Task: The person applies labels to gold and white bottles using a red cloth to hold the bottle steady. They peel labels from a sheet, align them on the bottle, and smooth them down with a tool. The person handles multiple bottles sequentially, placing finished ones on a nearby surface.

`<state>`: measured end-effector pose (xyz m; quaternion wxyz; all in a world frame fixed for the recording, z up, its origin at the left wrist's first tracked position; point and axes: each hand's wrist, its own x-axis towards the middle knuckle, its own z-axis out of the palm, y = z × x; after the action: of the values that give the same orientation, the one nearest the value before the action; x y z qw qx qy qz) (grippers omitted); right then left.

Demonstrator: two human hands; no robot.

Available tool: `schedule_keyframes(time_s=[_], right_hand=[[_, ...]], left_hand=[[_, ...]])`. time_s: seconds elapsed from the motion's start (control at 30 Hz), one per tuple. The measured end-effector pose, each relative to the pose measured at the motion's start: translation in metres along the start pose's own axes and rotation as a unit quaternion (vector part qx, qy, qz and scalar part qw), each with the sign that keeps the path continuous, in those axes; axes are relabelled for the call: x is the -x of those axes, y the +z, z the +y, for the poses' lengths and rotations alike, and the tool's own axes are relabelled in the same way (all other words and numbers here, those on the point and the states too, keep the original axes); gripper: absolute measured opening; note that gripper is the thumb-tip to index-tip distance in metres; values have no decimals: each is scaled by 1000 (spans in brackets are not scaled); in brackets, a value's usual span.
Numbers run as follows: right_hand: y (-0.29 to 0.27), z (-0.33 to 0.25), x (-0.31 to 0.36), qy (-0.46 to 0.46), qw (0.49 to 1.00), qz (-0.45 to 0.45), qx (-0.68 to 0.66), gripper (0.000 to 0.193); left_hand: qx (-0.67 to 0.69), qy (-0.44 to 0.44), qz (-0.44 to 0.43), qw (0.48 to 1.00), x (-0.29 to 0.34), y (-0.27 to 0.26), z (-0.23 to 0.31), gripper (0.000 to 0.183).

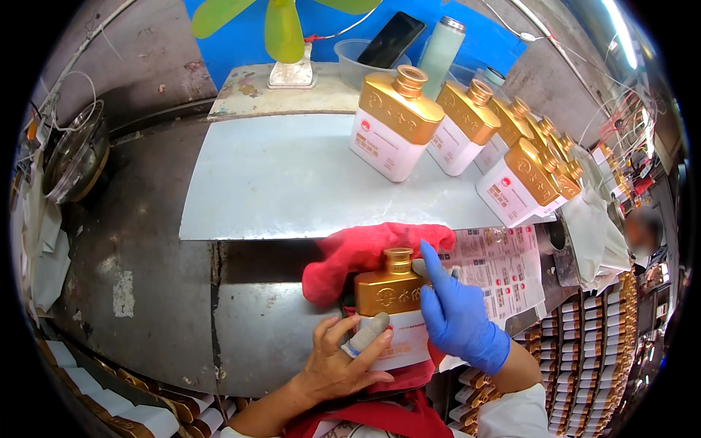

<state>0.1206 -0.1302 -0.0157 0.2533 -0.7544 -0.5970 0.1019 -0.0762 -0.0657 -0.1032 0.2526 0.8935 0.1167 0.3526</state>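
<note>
A white bottle [401, 339] with a gold shoulder and neck stands upright before me, partly against a red cloth [336, 270]. My left hand [343, 365], bare apart from a pale cot on one finger, closes on the bottle's lower left, with fingers pressed to its white front. My right hand [464, 321] wears a blue glove and grips the bottle's right edge, thumb in front. Its index finger points up beside the gold neck. Grey finger cots show near the right fingers, whose tips are partly hidden.
Several gold-and-white bottles [398, 124] stand on the grey metal sheet [270, 175]. A printed sheet of labels [500, 270] lies right of the cloth. Farther back are a fan [285, 36], a plastic bowl [354, 62] holding a phone [392, 40], and a flask [442, 55]. Racked bottles [577, 350] fill the lower right.
</note>
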Motion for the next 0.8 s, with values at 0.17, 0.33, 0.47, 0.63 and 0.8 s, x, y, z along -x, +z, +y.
schedule_keyframes(time_s=[0.17,0.33,0.47,0.63,0.8], right_hand=[[-23,10,-42,173,953,-158,-190,56],[-48,22,-65,187,899,-292,-267,56],[-50,22,-70,118,945,-265,-148,47],[-43,10,-77,17,973,-227,22,35],[-54,11,-108,54,922,-381,-31,37]], left_hand=[[-35,34,-25,998,3,0,-4,70],[-26,28,-40,998,2,3,-3,75],[-11,17,-16,1000,10,7,-2,85],[19,-35,32,999,28,16,3,85],[-64,-84,71,992,26,20,8,89]])
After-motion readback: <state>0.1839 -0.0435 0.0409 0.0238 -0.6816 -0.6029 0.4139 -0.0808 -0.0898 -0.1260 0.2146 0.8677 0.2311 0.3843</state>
